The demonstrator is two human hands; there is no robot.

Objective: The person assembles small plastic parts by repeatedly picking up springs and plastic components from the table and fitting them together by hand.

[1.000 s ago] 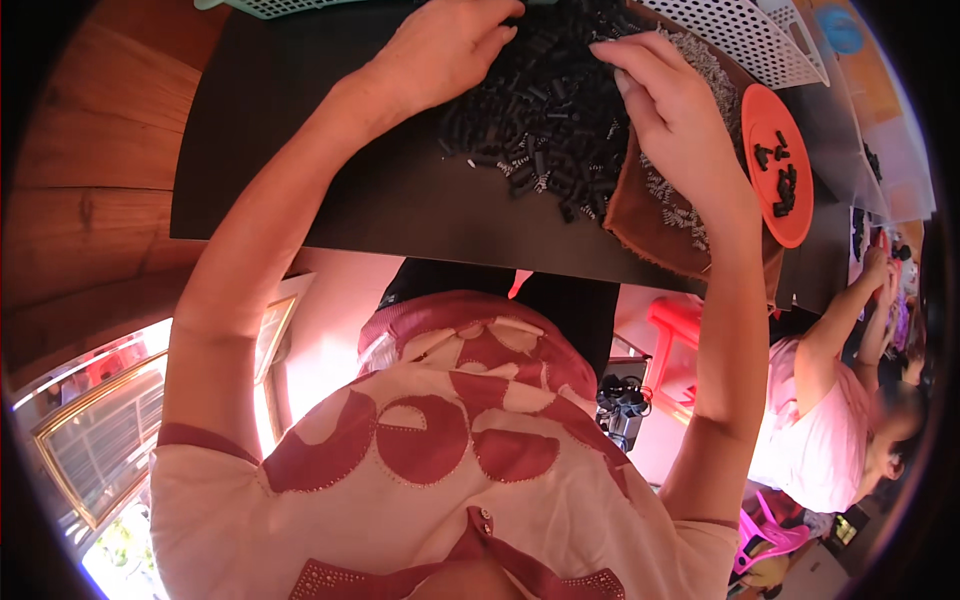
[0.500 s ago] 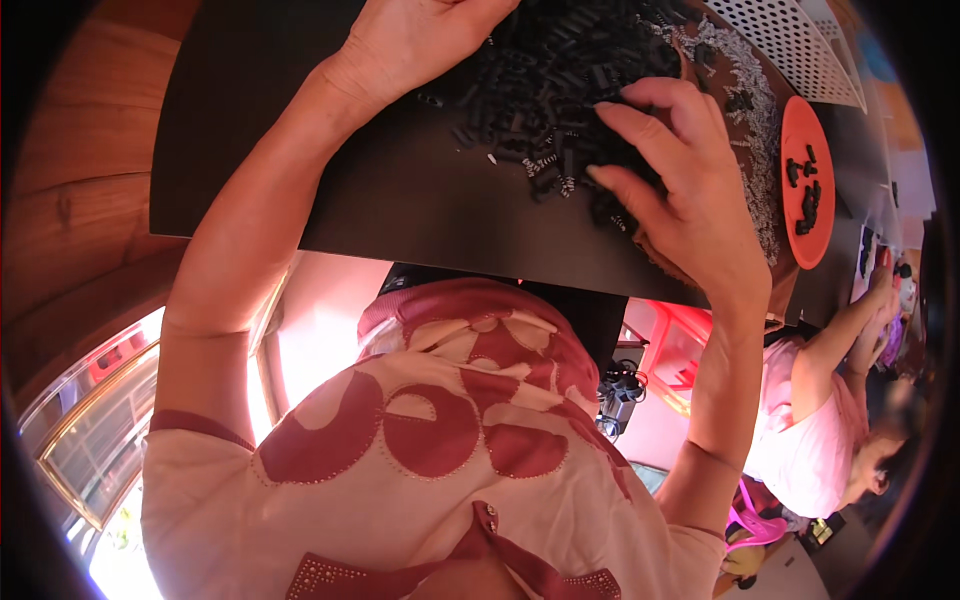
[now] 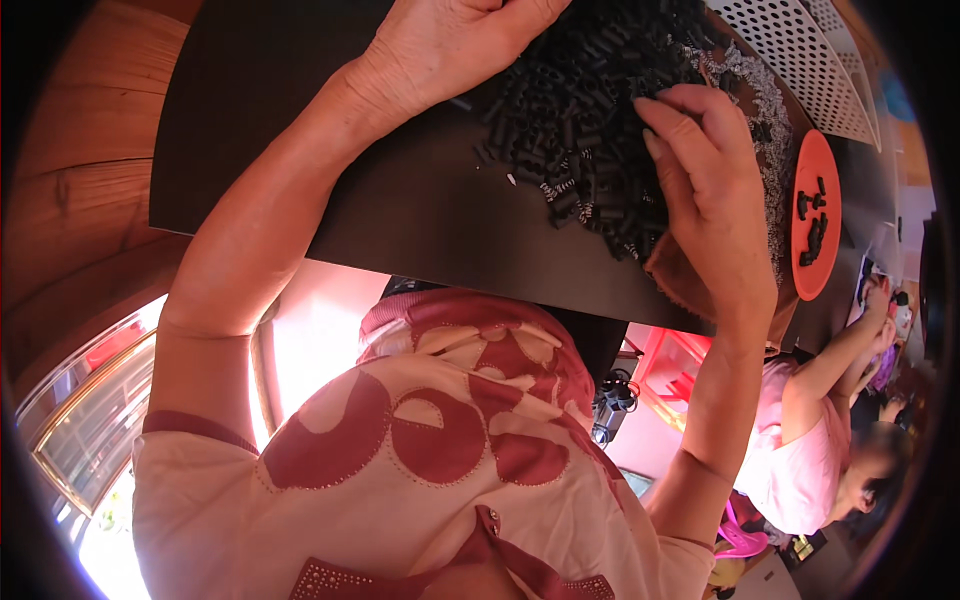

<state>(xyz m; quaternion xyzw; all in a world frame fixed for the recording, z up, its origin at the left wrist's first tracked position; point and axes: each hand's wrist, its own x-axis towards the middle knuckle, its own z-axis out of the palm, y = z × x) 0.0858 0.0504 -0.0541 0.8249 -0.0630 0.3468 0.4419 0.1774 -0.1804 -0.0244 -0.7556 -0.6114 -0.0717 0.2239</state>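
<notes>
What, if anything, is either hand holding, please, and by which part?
I cannot tell: the left hand is partly cropped; against black pieces, the right hand shows no clear hold.

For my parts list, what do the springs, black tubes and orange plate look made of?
Springs: probably silvery metal, judging by thin coils. Black tubes: plastic or rubber, matte; their dull surfaces leave it open. Orange plate: likely smooth plastic, evenly coloured.

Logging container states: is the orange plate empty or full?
Neither: the orange plate holds a few small black pieces, with bare orange surface showing around them.
</notes>
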